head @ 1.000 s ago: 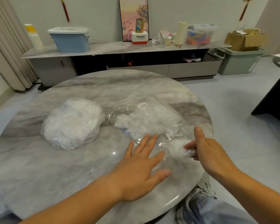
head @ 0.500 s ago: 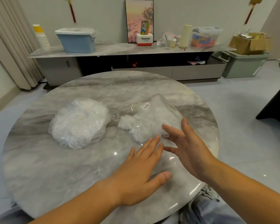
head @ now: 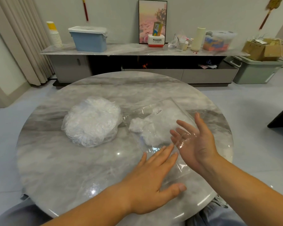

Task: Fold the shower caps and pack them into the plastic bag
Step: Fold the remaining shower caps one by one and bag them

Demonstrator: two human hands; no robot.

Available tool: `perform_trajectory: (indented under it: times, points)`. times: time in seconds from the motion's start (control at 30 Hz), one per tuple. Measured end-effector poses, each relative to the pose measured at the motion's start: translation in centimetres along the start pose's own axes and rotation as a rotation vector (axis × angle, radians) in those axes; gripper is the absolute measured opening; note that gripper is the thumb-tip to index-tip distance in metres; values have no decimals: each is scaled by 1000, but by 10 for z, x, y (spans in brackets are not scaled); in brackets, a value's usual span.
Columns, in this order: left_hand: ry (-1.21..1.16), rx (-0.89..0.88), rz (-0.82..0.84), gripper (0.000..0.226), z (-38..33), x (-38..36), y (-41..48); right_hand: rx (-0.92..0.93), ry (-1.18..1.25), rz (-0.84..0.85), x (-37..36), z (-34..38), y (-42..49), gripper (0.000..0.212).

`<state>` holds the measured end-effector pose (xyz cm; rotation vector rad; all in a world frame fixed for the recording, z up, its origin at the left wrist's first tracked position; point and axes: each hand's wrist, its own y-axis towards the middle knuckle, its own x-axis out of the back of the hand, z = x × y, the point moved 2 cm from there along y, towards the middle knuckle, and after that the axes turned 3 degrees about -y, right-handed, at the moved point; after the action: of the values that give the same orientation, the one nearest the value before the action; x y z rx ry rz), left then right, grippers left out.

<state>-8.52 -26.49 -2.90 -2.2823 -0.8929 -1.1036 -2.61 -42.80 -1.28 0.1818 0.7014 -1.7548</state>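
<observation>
Left hand lies palm down near the table's near edge, right of centre, fingers straight and spread and thumb out to the side. It presses flat on the near end of the clear plastic bag. Right hand is just beyond it and to the right, wide open with the palm turned up and leftward. Its fingers are straight and apart, and glossy film lies across them; whether they are inside the bag's mouth or only under a fold cannot be told. Neither hand grips anything.

The bag runs from the left hand toward the far right edge of the round marble table. White folded shower caps bunch inside it, just left of the right hand's fingertips, and a small printed label shows on its far part. Left of the bag, about mid-table, sits a loose pile of shower caps, its right side touching the bag's film.

Beyond the table stands a long low cabinet against the wall. On it are a stack of paper cups, a blue lidded box, a framed picture, a cream cylinder and a clear tub. A cardboard box rests on a green crate at the far right, and a curtain hangs at the left.
</observation>
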Motion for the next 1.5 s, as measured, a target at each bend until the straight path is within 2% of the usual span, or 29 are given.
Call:
perform_trajectory:
  times: [0.23, 0.57, 0.7, 0.83, 1.0, 1.07, 1.13, 1.23, 1.3, 1.4, 1.5]
  points:
    - [23, 3, 24, 79, 0, -3, 1, 40, 37, -103, 5, 4, -11, 60]
    - [16, 3, 39, 78, 5, -2, -2, -75, -82, -1, 15, 2, 4, 77]
    - [37, 3, 44, 79, 8, -5, -1, -41, -85, 2, 23, 4, -5, 70]
    - [44, -7, 44, 75, 9, -7, -1, -7, -109, -70, 29, 9, -14, 65]
    - [28, -69, -76, 63, 11, 4, -16, 4, -320, -118, 38, 9, -31, 54]
    - [90, -10, -132, 62, 15, 15, -30, 28, -424, -155, 41, 10, -44, 46]
    - [147, 125, -168, 60, 26, 28, -46, 94, -509, -168, 41, 13, -57, 37]
    - [192, 337, -202, 56, 53, 49, -69, 306, -684, -72, 32, 20, -78, 31]
    - [271, 466, -190, 58, 73, 62, -86, 436, -858, 104, 16, 19, -96, 29]
    - [289, 615, -144, 56, 95, 76, -100, 403, -1105, 340, -12, 2, -115, 30]
    - [281, 653, -120, 57, 110, 78, -102, 339, -1272, 474, -36, -21, -115, 48]
